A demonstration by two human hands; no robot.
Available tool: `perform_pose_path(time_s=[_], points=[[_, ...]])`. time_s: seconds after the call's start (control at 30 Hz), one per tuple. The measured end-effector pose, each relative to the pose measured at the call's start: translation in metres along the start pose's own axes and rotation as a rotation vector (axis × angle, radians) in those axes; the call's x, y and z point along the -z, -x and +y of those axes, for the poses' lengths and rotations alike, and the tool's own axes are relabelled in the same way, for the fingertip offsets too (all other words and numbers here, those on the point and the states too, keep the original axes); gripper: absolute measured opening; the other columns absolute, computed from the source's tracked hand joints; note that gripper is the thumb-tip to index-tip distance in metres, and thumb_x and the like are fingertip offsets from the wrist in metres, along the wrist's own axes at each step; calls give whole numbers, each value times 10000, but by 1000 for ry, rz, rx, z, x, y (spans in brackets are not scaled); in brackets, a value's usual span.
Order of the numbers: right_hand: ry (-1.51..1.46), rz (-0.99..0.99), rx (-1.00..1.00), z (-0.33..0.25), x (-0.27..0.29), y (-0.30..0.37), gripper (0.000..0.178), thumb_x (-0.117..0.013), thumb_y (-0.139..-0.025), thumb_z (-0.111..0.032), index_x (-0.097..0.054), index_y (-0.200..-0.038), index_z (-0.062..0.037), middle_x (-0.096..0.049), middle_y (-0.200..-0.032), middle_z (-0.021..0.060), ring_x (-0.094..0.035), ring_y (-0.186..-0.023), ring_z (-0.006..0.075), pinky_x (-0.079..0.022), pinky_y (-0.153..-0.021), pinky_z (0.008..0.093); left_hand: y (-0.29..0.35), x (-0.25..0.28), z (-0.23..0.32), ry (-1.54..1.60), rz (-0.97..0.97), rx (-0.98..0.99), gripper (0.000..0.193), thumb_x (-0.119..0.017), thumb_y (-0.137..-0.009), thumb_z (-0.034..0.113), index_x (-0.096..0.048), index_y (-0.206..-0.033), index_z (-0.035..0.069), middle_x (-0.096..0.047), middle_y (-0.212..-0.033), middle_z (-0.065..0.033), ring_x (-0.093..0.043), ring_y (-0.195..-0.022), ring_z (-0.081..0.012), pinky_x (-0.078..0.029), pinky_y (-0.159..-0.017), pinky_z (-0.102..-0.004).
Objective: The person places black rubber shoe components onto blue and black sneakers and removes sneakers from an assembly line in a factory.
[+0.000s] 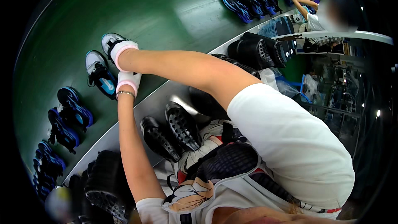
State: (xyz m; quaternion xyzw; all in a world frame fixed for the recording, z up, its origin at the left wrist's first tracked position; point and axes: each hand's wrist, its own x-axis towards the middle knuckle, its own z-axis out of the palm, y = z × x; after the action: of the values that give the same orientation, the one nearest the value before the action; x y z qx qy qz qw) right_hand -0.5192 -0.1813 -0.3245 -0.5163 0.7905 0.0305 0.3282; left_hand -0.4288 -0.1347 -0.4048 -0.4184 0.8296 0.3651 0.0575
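Both my hands wear white gloves with pink cuffs and meet over the green work surface (166, 20). My right hand (125, 47) is closed at the opening of a grey-and-white shoe (111, 40) with black parts. Just below it, my left hand (130, 79) is close against the right wrist; its fingers are hidden, so its grip does not show. A second shoe (98, 69), grey at the toe with a black upper and a bright blue patch inside, rests on the surface beside my left hand.
Black-and-blue shoes (68, 118) line the surface at left, and more shoes (248, 2) stand at the far right. Black shoe lasts (174, 126) lie on the metal ledge (151, 99) before me. Another person (311, 18) works at the upper right.
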Motion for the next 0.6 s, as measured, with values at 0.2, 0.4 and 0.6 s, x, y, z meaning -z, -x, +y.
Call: perform_pose_path(time_s=[0.2, 0.4, 0.6], points=[[15, 61, 45, -15, -13, -12, 261, -510, -854, -165, -692, -1021, -80, -679, -1045, 139, -668, -945, 282, -544, -771, 381, -16, -15, -36, -167, 30, -57, 342, -554, -868, 313, -645, -1060, 45, -644, -1061, -176, -608, -976, -352, -502, -837, -417], [112, -36, 133, 5, 4, -3, 308, -563, -820, -204, -664, -1072, -59, -664, -1086, 141, -658, -968, 286, -532, -794, 381, -1, 14, 2, -119, 27, 16, 372, -585, -851, 334, -634, -1078, 43, -633, -1088, -183, -593, -998, -356, -486, -860, -421], [264, -162, 184, 67, 119, 61, 438, -474, -845, -368, -643, -1100, -56, -647, -1095, 157, -620, -1006, 326, -495, -845, 422, 1, 27, 23, -29, 70, 22, 466, -595, -826, 321, -566, -1146, -18, -563, -1179, -244, -524, -1099, -396, -424, -954, -413]])
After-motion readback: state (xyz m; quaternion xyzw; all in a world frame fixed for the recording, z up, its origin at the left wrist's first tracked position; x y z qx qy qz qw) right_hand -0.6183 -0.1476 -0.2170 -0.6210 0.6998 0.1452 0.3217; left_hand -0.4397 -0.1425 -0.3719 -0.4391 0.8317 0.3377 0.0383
